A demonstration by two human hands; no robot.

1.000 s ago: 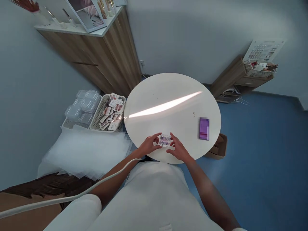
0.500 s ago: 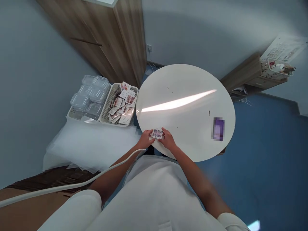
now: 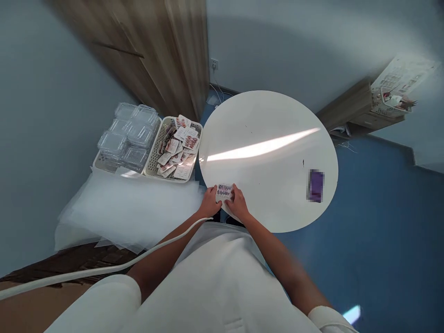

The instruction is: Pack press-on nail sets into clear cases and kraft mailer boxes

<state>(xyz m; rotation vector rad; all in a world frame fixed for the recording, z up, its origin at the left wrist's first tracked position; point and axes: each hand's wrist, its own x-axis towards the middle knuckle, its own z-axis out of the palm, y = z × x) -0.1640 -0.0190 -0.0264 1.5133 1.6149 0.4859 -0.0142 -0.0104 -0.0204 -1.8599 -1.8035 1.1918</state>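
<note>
Near the front left edge of the round white table (image 3: 274, 189), a small white card of press-on nails (image 3: 224, 190) shows two rows of purple-toned ovals. My left hand (image 3: 210, 202) grips its left end, fingers closed at the side. At the opposite end, my right hand (image 3: 239, 203) holds the card with fingers curled behind it and the thumb near its lower corner. Whether the card rests on the table or is just above it, I cannot tell.
A white basket (image 3: 150, 167) full of similar cards stands left of the table, beside clear plastic boxes (image 3: 113, 143). Translucent sheets (image 3: 128, 208) lie in front. A white cable (image 3: 152, 247) crosses my left arm. A blurred purple object (image 3: 316, 186) is on the table's right.
The view has shifted slightly. Both hands still hold the card, and the right thumb has moved a little inward along its lower edge.
</note>
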